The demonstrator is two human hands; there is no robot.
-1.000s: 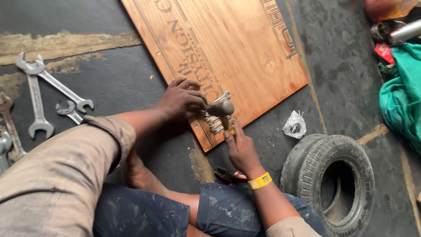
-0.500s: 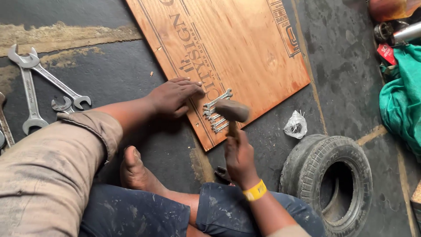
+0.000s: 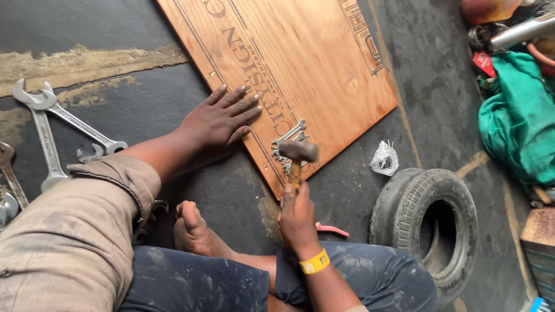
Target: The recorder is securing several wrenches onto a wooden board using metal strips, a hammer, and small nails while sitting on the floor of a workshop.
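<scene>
Since a moment ago our left hand (image 3: pixel 222 118) let go and now lies flat, fingers spread, on the plywood board (image 3: pixel 300 63) edge. Our right hand (image 3: pixel 298 216) grips the hammer (image 3: pixel 298 156) over small spanners (image 3: pixel 287 144), half hidden. Bare floor left, tyre (image 3: pixel 430 222) close right.

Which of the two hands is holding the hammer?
The right hand, the one with the yellow wristband, grips the hammer by its handle. The left hand only lies flat, fingers spread, on the wooden board.
</scene>
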